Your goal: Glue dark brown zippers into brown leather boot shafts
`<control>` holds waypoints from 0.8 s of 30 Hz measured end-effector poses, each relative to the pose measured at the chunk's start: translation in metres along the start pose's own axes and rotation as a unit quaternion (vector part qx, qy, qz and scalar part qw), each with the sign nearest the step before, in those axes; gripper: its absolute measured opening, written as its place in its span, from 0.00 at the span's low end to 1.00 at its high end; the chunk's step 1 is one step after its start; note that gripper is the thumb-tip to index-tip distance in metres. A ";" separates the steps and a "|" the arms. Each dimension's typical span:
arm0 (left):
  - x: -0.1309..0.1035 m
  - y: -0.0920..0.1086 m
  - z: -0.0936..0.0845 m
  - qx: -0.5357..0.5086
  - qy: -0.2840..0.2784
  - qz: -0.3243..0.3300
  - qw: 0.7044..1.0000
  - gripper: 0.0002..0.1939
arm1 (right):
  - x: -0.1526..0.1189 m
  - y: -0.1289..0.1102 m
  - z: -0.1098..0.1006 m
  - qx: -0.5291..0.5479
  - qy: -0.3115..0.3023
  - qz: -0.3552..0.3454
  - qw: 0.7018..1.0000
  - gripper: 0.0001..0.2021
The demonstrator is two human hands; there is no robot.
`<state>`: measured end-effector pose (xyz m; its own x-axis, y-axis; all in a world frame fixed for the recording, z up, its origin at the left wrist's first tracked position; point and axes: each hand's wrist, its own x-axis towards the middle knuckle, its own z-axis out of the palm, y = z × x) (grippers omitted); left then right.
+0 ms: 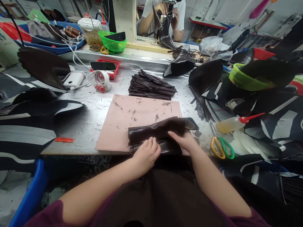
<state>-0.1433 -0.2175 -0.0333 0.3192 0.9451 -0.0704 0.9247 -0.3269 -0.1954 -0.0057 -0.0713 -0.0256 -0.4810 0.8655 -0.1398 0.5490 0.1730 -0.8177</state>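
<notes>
A dark brown leather boot upper (156, 130) lies across the near edge of a pink board (137, 110). My left hand (147, 153) is closed at its lower left part, fingers bent together along what looks like a zip seam. What those fingertips pinch is partly hidden. My right hand (184, 140) grips the upper at its right end, thumb on top and the other fingers out of sight underneath. Just behind the board lies a pile of dark zips or strips (151, 85).
Yellow-and-green scissors (222, 147) and a red-tipped glue bottle (230, 124) lie at right, near stacked boot pieces (279, 123). More pieces (26, 132) cover the left side. A red-orange strip (64, 139) lies near the edge. Across the bench, another person's hands (174, 19) hold a boot.
</notes>
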 end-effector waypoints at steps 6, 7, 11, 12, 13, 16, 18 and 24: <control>0.008 0.002 -0.005 -0.009 -0.024 -0.006 1.000 0.32 | 0.005 0.010 0.008 -0.051 -0.018 -0.003 0.999 0.15; 0.011 0.001 -0.006 -0.010 -0.024 -0.002 1.000 0.31 | 0.006 0.011 0.008 -0.070 -0.013 -0.012 0.997 0.13; 0.024 0.002 -0.012 -0.024 -0.022 0.008 0.999 0.34 | 0.007 0.011 0.009 -0.129 0.001 -0.059 0.990 0.10; 0.028 0.003 -0.012 -0.027 -0.025 0.006 0.999 0.36 | 0.007 0.011 0.008 -0.133 -0.005 -0.066 0.989 0.10; 0.031 0.004 -0.013 -0.030 -0.027 0.005 0.999 0.37 | 0.007 0.010 0.006 -0.133 -0.014 -0.070 0.989 0.10; 0.039 0.008 -0.012 -0.023 -0.030 0.016 0.999 0.36 | 0.009 0.011 -0.005 -0.105 -0.055 -0.075 0.990 0.10; 0.042 0.011 -0.010 -0.015 -0.027 0.023 0.999 0.36 | 0.014 0.012 -0.013 -0.069 -0.067 -0.083 0.992 0.12; 0.047 0.013 -0.007 0.002 -0.016 0.029 0.999 0.33 | 0.032 0.012 -0.019 -0.055 -0.064 -0.090 0.992 0.14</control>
<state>-0.1146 -0.1773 -0.0323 0.3644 0.9243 -0.1133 0.9044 -0.3803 -0.1934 -0.0014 -0.0321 -0.0289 -0.6574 0.7500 -0.0726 0.5140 0.3759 -0.7710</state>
